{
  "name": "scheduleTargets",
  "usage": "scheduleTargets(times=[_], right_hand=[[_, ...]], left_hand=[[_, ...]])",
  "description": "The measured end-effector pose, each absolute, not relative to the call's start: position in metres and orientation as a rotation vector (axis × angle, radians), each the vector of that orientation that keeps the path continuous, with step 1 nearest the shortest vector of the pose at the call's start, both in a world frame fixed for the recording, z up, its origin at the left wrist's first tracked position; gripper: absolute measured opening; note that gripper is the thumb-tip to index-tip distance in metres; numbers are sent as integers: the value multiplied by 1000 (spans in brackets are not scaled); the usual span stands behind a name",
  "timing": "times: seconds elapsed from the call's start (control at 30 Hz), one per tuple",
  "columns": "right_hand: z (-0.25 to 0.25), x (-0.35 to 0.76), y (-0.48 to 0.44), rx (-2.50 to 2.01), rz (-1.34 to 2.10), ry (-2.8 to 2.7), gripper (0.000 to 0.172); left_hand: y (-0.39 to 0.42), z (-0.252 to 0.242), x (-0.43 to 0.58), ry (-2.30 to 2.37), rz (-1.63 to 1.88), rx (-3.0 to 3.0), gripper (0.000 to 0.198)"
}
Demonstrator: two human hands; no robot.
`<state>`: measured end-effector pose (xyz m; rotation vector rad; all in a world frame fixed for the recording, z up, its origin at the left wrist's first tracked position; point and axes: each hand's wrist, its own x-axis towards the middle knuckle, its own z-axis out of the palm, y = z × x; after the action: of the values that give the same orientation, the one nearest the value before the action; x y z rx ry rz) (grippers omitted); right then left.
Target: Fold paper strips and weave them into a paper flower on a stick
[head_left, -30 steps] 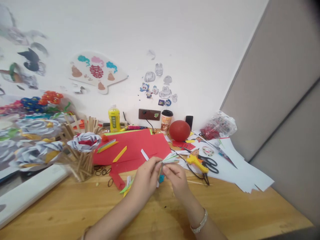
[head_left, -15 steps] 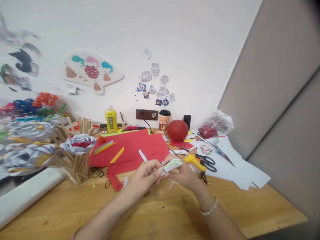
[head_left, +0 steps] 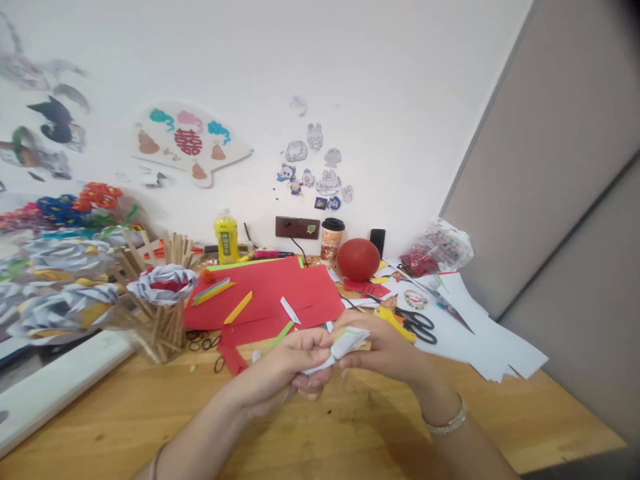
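A small bundle of folded white and green paper (head_left: 350,340) is held between both hands above the near part of the table. My left hand (head_left: 295,363) pinches its lower left end between thumb and fingers. Wrapped round its right side is my right hand (head_left: 383,347), the fingers curled over the top and back. Just behind the hands lie red paper sheets (head_left: 280,287), with a loose white strip (head_left: 290,310) and a yellow strip (head_left: 239,307) on them. The yellow handle of a tool (head_left: 395,323) shows beside my right hand, partly covered by it.
Black-handled scissors (head_left: 420,325) rest on white paper sheets (head_left: 500,340) at the right. A red balloon-like ball (head_left: 358,259), a paper cup (head_left: 331,240) and a yellow bottle (head_left: 227,238) stand along the wall. Wooden sticks (head_left: 167,330) and paper flowers (head_left: 65,310) crowd the left.
The paper bundle has turned and more white shows on its lower left side. My hands have shifted slightly, the right one moving a little to the right. The view has swung slightly left.
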<state>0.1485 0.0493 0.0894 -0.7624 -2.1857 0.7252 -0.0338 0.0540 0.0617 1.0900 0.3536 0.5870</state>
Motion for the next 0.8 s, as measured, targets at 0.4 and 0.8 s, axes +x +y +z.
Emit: scheduleTargets(times=[0.4, 0.8], right_hand=[[71, 138, 57, -835, 479, -2006, 24], [44, 128, 76, -717, 987, -1528, 11]], left_hand=[[63, 49, -28, 326, 748, 1112, 23], [72, 31, -23, 836, 1089, 1750, 24]])
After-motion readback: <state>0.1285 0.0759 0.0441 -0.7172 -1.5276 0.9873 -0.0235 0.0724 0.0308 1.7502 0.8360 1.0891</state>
